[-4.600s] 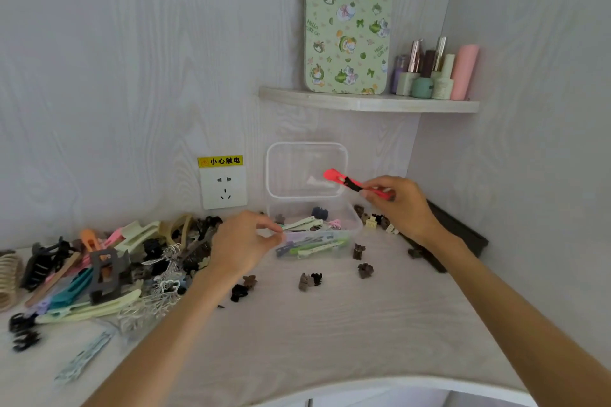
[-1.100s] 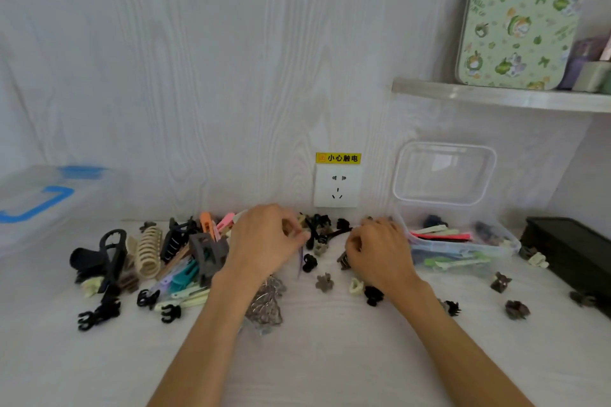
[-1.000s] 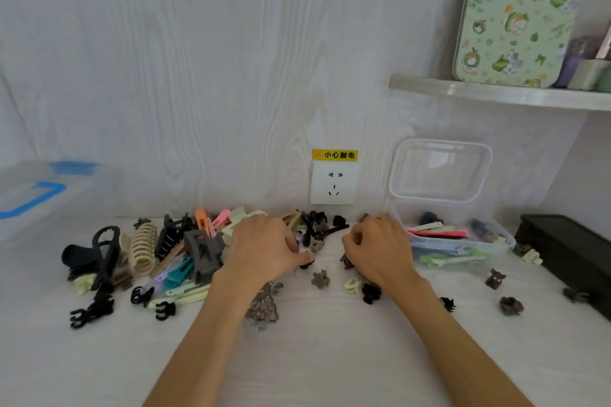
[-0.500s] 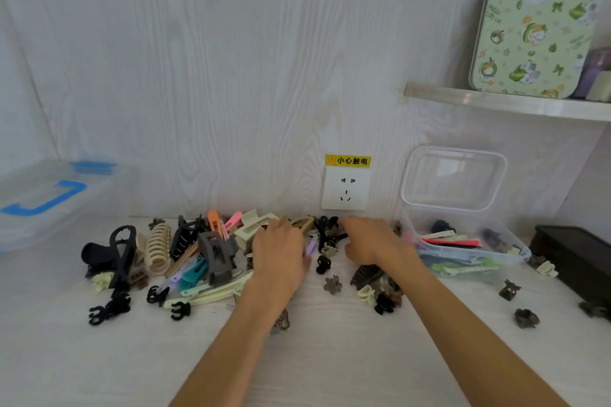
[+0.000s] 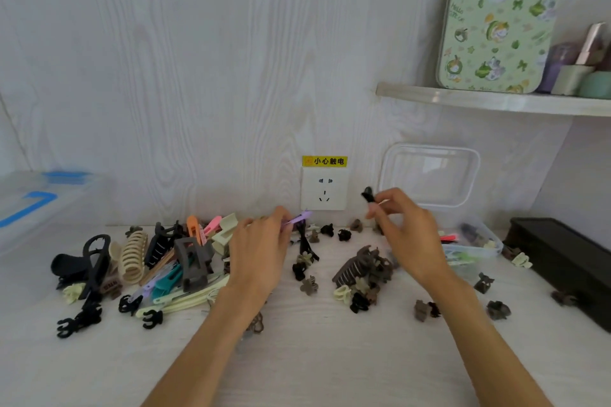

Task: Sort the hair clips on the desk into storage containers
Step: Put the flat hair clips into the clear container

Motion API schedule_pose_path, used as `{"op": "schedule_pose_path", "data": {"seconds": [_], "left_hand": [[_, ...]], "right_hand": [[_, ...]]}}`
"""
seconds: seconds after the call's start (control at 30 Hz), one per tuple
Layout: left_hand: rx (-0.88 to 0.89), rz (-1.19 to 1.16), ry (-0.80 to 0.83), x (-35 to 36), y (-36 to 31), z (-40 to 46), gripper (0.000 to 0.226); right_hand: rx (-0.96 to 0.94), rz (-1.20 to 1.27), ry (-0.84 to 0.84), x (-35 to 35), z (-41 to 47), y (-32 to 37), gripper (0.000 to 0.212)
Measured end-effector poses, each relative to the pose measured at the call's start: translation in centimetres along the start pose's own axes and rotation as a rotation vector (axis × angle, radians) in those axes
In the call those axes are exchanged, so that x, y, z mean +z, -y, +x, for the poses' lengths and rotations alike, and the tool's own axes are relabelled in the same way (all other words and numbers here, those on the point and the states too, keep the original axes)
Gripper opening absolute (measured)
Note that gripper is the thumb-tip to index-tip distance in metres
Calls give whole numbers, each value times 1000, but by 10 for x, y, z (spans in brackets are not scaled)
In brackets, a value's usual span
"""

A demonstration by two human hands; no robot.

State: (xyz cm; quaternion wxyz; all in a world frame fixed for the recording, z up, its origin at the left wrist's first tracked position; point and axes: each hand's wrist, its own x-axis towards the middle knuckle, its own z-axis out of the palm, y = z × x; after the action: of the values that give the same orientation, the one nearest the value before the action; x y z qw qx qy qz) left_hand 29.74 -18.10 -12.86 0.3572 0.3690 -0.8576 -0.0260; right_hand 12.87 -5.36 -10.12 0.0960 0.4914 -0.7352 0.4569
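Hair clips (image 5: 185,261) litter the pale worktop (image 5: 314,357) below the wall socket (image 5: 324,188); left hand (image 5: 261,251) pinches a purple clip (image 5: 299,217), right hand (image 5: 410,235) a black clip (image 5: 367,195).

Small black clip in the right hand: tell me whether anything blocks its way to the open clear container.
Nothing visible does. The right hand pinches the small black clip above the desk, and the clear container sits open just to its right, its lid propped against the wall behind.

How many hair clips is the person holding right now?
2: a purple clip pinched in the left hand, a small black clip pinched in the right hand. More could be hidden under the palms.
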Motion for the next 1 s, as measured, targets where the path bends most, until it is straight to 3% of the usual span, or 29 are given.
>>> {"op": "schedule_pose_path", "data": {"seconds": [0.13,0.23,0.33,0.53,0.6,0.7,0.77,0.87,1.0], "left_hand": [[-82,-244,19,2,-17,0,15],[-62,-381,14,9,-44,7,14],[56,-407,65,24,-84,20,19],[295,-370,204,53,-125,26,31],[231,-328,203,54,-110,23,35],[46,-185,49,44,-68,18,30],[-46,-40,62,35,-39,14,31],[-107,123,205,26,-6,12,42],[-151,192,234,17,11,12,44]], "right_hand": [[1,-194,-262,-24,5,-29,15],[85,-344,-306,-30,7,-53,19],[143,-356,-267,-27,6,-68,19],[215,-253,-372,-28,4,-74,27],[194,-238,-363,-25,3,-64,28],[82,-304,-335,-12,-2,-36,24],[-47,-299,-280,5,-7,-17,21],[-209,-225,14,35,-11,2,27],[-208,-311,342,67,4,12,38]]}}
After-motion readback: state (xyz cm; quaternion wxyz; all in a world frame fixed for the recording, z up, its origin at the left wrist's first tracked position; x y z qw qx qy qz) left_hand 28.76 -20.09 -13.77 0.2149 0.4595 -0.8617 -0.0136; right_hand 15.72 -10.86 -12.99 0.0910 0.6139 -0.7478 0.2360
